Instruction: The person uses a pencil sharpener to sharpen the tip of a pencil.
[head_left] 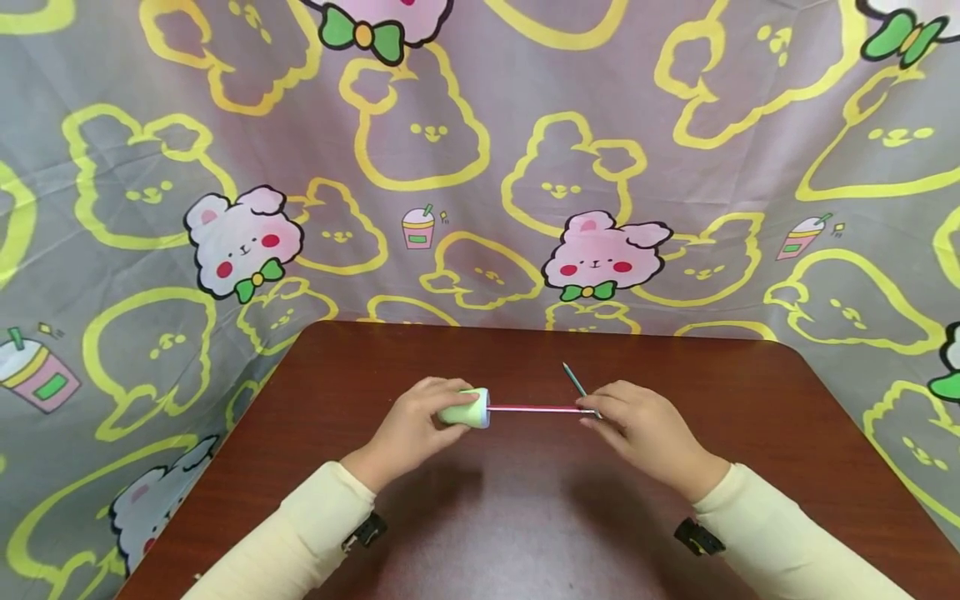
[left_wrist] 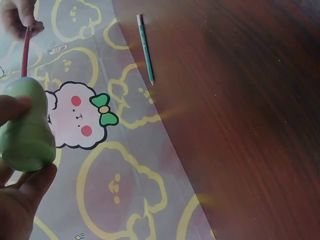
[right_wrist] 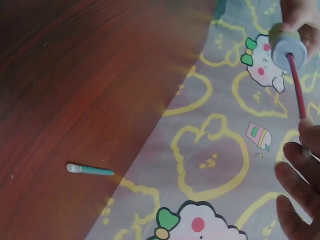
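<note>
My left hand grips a light green, cylinder-shaped pencil sharpener, thumb and fingers round its body. A red pencil runs level into the hole in the sharpener's pale end face; its tip is hidden inside. On the other side, my right hand pinches the pencil's far end between thumb and fingers. The left wrist view shows the waisted green body of the sharpener close up, with the pencil leading away to the right hand.
A teal pencil with a pale end lies on the dark brown table, beyond the right hand. A grey cloth with yellow outlines and bunny faces hangs behind and beside the table. Dark bands sit on both wrists.
</note>
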